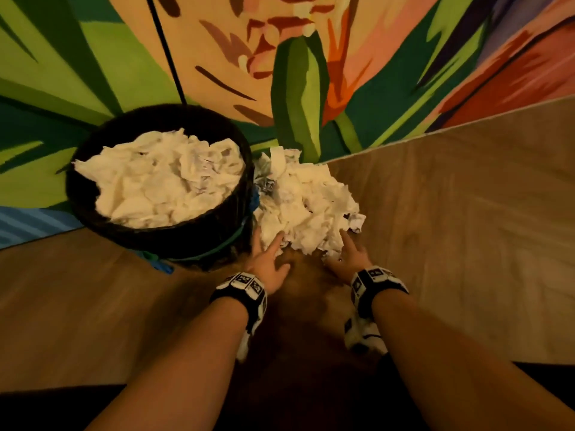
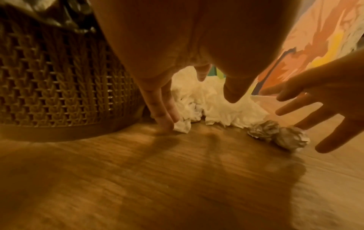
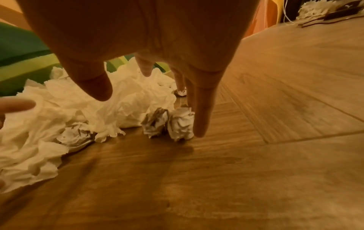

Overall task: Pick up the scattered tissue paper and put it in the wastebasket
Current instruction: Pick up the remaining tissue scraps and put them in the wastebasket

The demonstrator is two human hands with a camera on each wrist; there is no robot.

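Observation:
A heap of crumpled white tissue paper [image 1: 306, 200] lies on the wooden floor just right of a dark woven wastebasket [image 1: 93, 209] that is heaped with tissue. My left hand [image 1: 269, 255] reaches the heap's near left edge with straight fingers, fingertips [image 2: 165, 123] touching the floor beside a tissue scrap. My right hand [image 1: 347, 255] sits at the near right edge, fingers spread and straight, its little finger [image 3: 202, 115] against a crumpled ball [image 3: 181, 124]. A second ball [image 3: 155, 123] lies beside it. Neither hand holds anything. The heap [image 2: 214, 107] [image 3: 82, 109] shows in both wrist views.
A bright floral rug [image 1: 217, 57] covers the floor behind the basket and heap. The basket's woven wall [image 2: 59, 87] stands close to my left hand. Bare wooden floor [image 1: 466, 213] stretches to the right. Far right in the right wrist view lie more tissue [image 3: 315, 9] and cables.

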